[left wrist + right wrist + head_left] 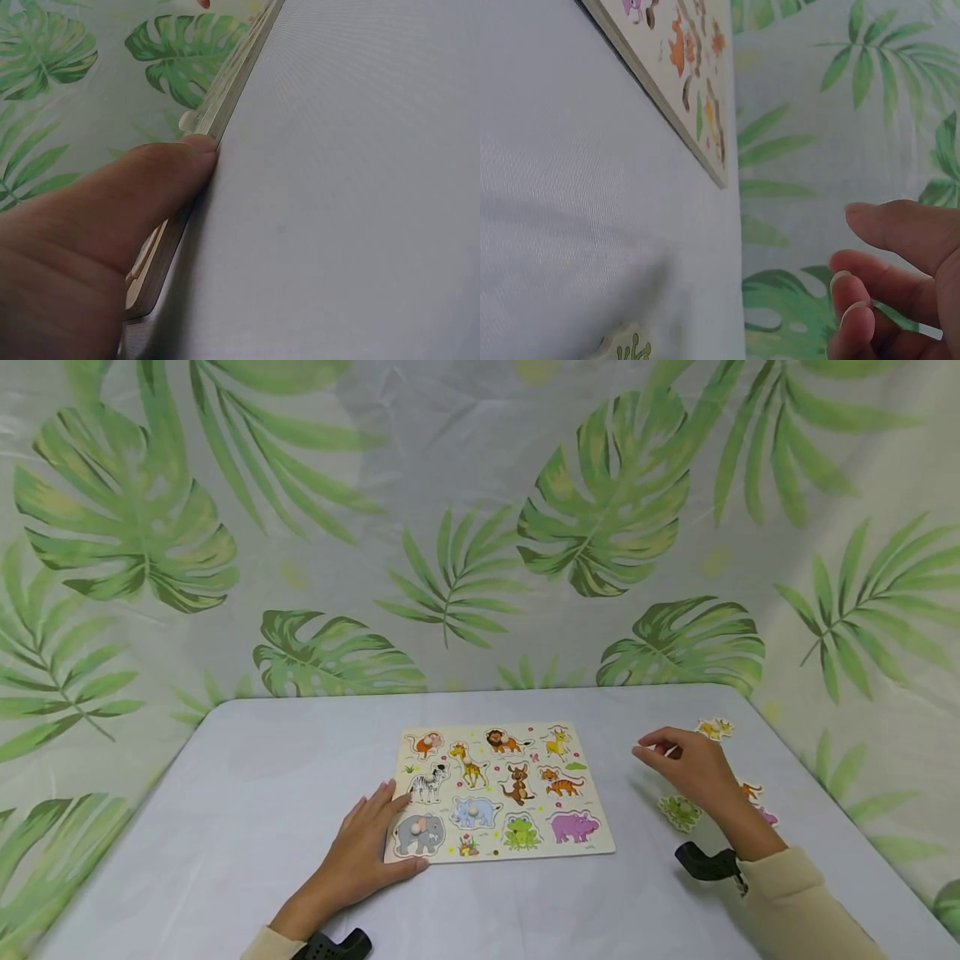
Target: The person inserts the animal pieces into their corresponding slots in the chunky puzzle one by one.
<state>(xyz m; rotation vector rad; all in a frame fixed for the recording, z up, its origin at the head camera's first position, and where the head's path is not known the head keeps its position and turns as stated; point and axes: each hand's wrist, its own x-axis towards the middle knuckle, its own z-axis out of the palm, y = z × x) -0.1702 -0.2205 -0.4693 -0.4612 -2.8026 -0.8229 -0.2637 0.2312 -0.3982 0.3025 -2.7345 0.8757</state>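
A wooden animal puzzle board (442,755) lies flat on the table. The left hand (365,837) rests at its lower left corner, its thumb pressing the near edge and its fingers along the left side. Knobbed elephant (429,842) and blue rhino (483,811) pieces sit in the board. To the right of the board, the right hand (693,770) hovers over the table, fingers loosely bent and thumb apart from them, holding nothing, as the right wrist view shows. Just below it lies a green frog piece (680,812); a yellow animal piece (716,728) lies behind it.
An orange piece (750,791) and a purple piece (767,816) lie partly hidden behind the right forearm. A white cloth covers the table (300,760). Behind its far edge hangs a leaf-patterned curtain (480,468). Each wrist wears a black camera mount (707,863).
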